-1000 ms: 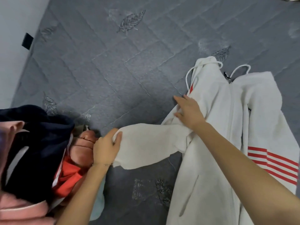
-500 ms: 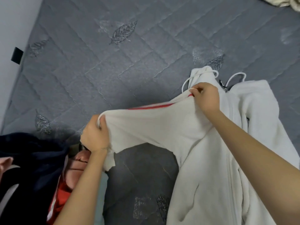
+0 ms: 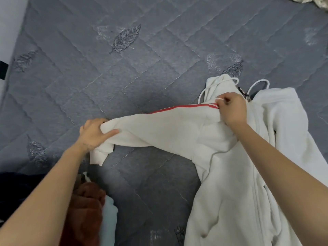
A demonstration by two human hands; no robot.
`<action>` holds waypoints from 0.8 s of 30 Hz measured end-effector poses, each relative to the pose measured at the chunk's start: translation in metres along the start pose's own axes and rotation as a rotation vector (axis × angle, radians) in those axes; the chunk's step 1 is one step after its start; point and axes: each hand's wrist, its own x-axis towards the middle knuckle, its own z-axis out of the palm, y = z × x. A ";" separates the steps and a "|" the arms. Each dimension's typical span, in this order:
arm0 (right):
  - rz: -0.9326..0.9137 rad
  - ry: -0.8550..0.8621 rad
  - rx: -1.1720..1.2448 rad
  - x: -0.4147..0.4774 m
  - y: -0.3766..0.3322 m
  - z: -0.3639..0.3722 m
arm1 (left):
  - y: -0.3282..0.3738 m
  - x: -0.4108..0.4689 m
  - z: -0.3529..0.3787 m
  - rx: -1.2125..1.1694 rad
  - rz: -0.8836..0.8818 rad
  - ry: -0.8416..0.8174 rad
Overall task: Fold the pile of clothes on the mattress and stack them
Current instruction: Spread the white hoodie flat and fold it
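Below me: grey quilted mattress [image 3: 142, 77]. On it: white hoodie [image 3: 230, 192] at right, clothes pile [image 3: 88, 210] lower left, pale cloth [image 3: 305, 0] upper right corner.

Soft, even, cool light fills the frame, and the grey quilted mattress [image 3: 159, 68] carries only a faint shadow beside the lifted sleeve of the white fleece hooded jacket [image 3: 230, 174], whose bright cloth looks nearly washed out. The wide lens bends the frame edges, and the rust-brown crumpled garment [image 3: 85, 210] at lower left is blurred.

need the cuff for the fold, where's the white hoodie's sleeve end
Head view, left of centre: the cuff hangs just under the left hand, which grips the sleeve, over the grey mattress.
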 end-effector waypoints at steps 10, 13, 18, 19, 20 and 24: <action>0.215 0.157 0.201 -0.011 0.003 -0.009 | -0.031 -0.009 -0.009 -0.448 -0.050 -0.082; 0.019 0.147 0.144 -0.016 -0.002 -0.007 | -0.015 -0.012 -0.002 -0.470 -0.028 0.020; -0.342 0.053 -0.006 -0.020 -0.026 0.009 | -0.009 -0.019 0.005 -0.477 -0.015 0.130; -0.375 -0.007 -0.068 -0.021 -0.027 0.015 | -0.010 -0.020 0.005 -0.465 -0.010 0.139; -0.375 -0.065 -0.140 -0.021 -0.026 0.021 | -0.010 -0.021 0.004 -0.451 -0.001 0.144; -0.262 -0.121 -0.312 -0.015 -0.025 0.027 | -0.012 -0.022 0.003 -0.338 -0.036 0.165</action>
